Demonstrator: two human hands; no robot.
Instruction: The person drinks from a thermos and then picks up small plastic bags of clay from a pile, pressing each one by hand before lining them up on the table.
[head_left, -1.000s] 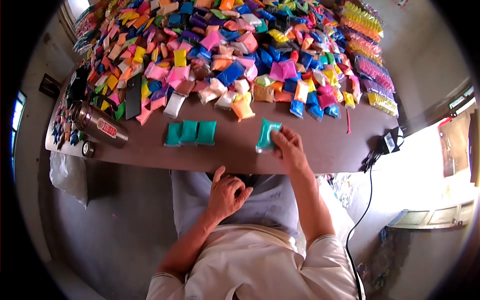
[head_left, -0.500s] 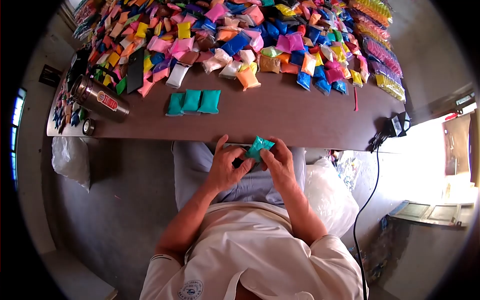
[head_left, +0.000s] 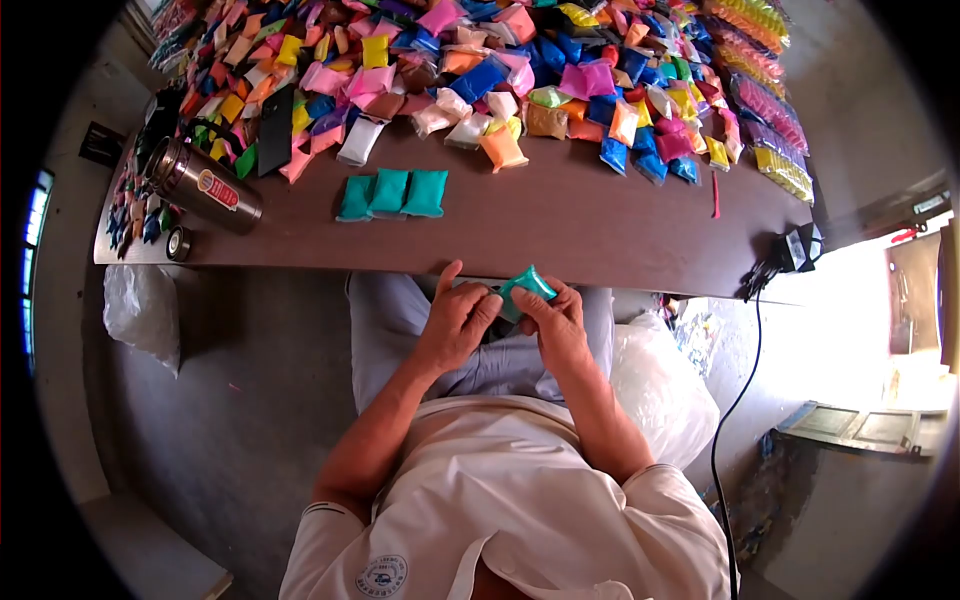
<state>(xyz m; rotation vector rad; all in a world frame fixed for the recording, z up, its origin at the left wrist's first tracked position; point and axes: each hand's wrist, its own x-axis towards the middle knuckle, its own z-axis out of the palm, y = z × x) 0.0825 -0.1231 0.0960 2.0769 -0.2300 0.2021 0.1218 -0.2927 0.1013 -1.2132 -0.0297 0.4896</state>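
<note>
While I sit at the brown table [head_left: 560, 235], my left hand [head_left: 455, 325] and right hand [head_left: 553, 322] both pinch one teal packet [head_left: 524, 287] over my lap, just below the table's near edge. Three more teal packets [head_left: 392, 193] lie side by side on it, near a steel flask [head_left: 203, 186].

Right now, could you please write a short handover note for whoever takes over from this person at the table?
Left hand: pinching one side of the teal packet, held over the lap near the edge of the table.
Right hand: gripping the same packet from the other side.
Things: three teal packets lie side by side on the table; a mixed pile of coloured packets covers its far half.
Done: three teal ones set apart from the pile.
Left: the held packet is not yet on the table.
</note>
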